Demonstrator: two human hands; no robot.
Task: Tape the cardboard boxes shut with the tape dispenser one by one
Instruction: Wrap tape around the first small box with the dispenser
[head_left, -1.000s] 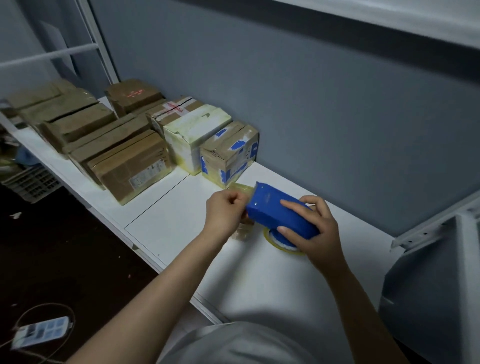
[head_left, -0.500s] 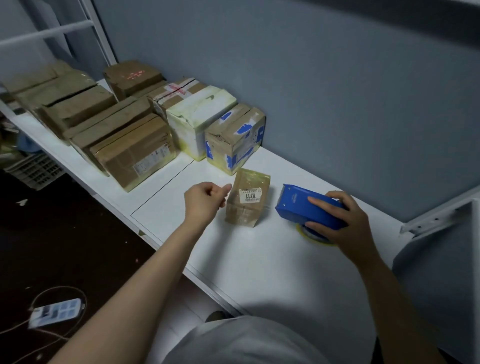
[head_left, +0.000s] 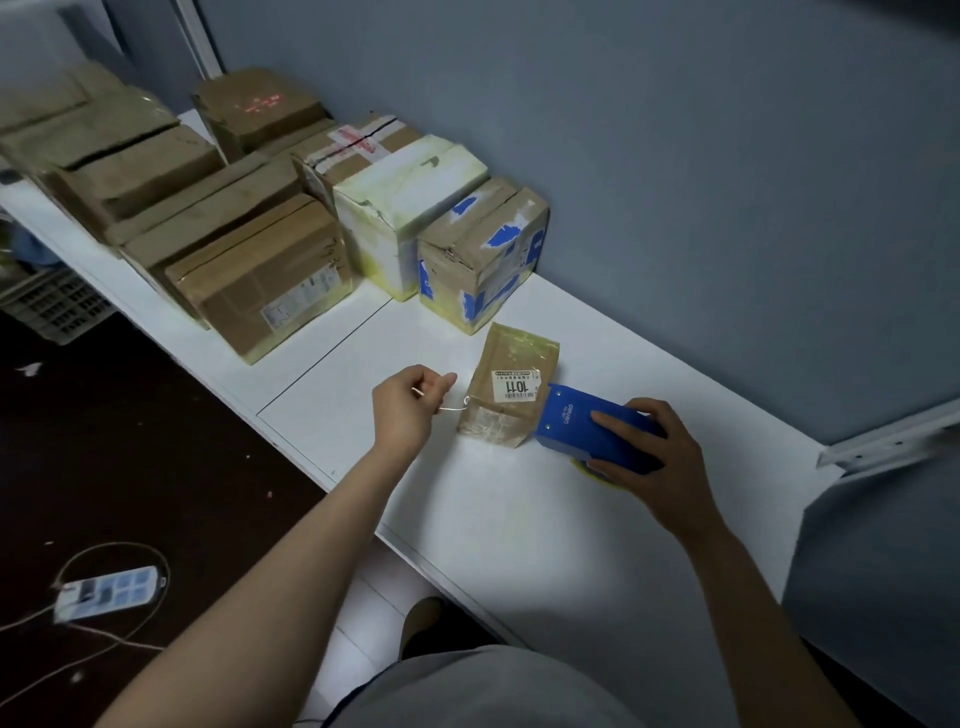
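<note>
A small brown cardboard box (head_left: 511, 384) with a white "1011" label stands on the white table (head_left: 519, 519). My right hand (head_left: 660, 457) grips the blue tape dispenser (head_left: 587, 426), which rests on the table with its front edge against the box's right side. My left hand (head_left: 410, 405) is just left of the box, its fingers pinched on a thin strip of clear tape (head_left: 457, 408) that reaches to the box's lower left corner.
Several taped cardboard boxes (head_left: 260, 275) stand in rows at the back left, the nearest one with blue tape patches (head_left: 483, 254). A grey wall runs behind the table. A power strip (head_left: 106, 592) and a crate (head_left: 52, 306) lie on the dark floor at the left.
The dispenser first moved right, away from the small box, then came back against its right side. My left hand drew back to the left, now pinching a tape strip.
</note>
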